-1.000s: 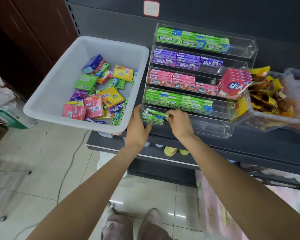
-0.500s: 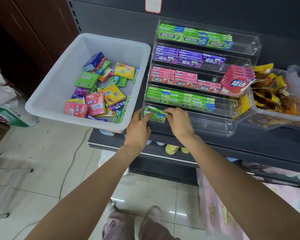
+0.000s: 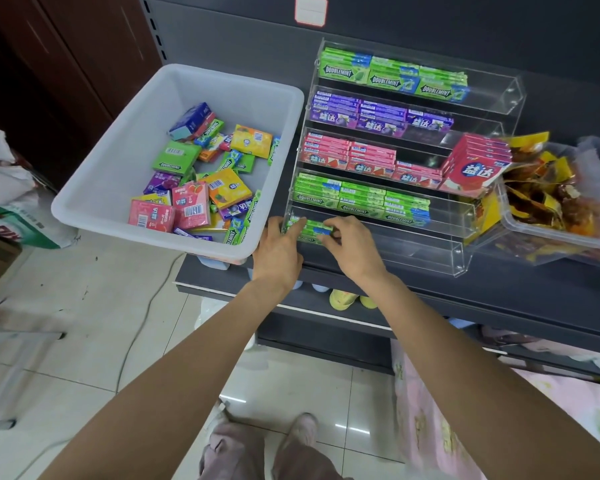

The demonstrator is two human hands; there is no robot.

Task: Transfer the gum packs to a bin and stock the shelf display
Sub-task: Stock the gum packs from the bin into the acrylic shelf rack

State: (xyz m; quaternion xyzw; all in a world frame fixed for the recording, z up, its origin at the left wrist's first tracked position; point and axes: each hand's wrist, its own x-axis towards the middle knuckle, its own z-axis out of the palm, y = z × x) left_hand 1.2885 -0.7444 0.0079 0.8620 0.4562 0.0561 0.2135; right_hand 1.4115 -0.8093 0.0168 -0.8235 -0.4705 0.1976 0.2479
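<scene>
We read "DOUBLEMINT" on the top-row green packs (image 3: pixel 385 81), the fourth-row green packs (image 3: pixel 357 206) and a green box (image 3: pixel 174 159) in the bin; "益达" marks the purple packs (image 3: pixel 378 121), pink packs (image 3: pixel 361 164) and red carton (image 3: pixel 473 168).

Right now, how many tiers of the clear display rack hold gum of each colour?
Green gum: 3 tiers (top, fourth, and bottom, where the left hand and right hand grip packs)
Purple gum: 1 tier
Pink gum: 1 tier
Total: 5 tiers of the display rack
</scene>
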